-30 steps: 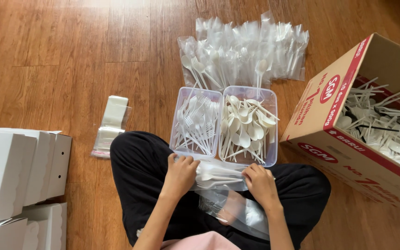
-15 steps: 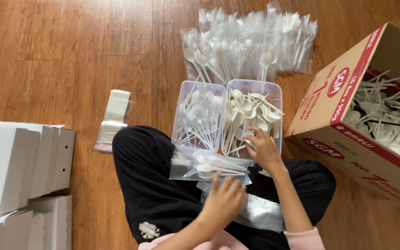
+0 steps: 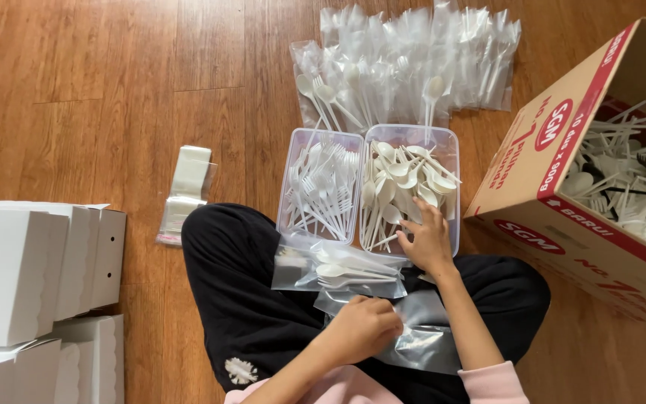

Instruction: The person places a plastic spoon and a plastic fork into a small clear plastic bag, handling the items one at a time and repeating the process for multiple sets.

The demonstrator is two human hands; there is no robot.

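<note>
1. Plastic spoons (image 3: 401, 187) are kept in a clear tub (image 3: 450, 142) on the wood floor (image 3: 76, 90), right in front of the person's crossed legs (image 3: 248, 299).
2. A big cardboard box (image 3: 555, 194) is seen on the right, tipped on its side, with more white spoons and forks (image 3: 622, 187) piled inside.
3. White boxes (image 3: 31, 277) are stacked at the left edge, well apart from the tubs.
4. A wide pile of filled clear bags (image 3: 413, 60) is laid on the floor behind the 2 tubs.
5. Black trousers are worn on the legs, and clear bags are spread over the lap.
6. A 2nd clear tub (image 3: 293, 150) is set just to the left of the spoon tub, touching it, and white forks (image 3: 323, 194) are held in it.
7. A filled bag of cutlery (image 3: 338, 269) is laid on the lap, against the near ends of the tubs.
8. An empty clear bag (image 3: 420, 344) is pinched at its edge by the left hand (image 3: 364, 329), whose fingers are curled shut on it.
9. A small stack of flat bags (image 3: 185, 191) is left on the floor, near the left knee.
10. The right hand (image 3: 428, 239) is reached into the near end of the spoon tub, fingers bent down on the spoons; whether a spoon is gripped cannot be told.
</note>
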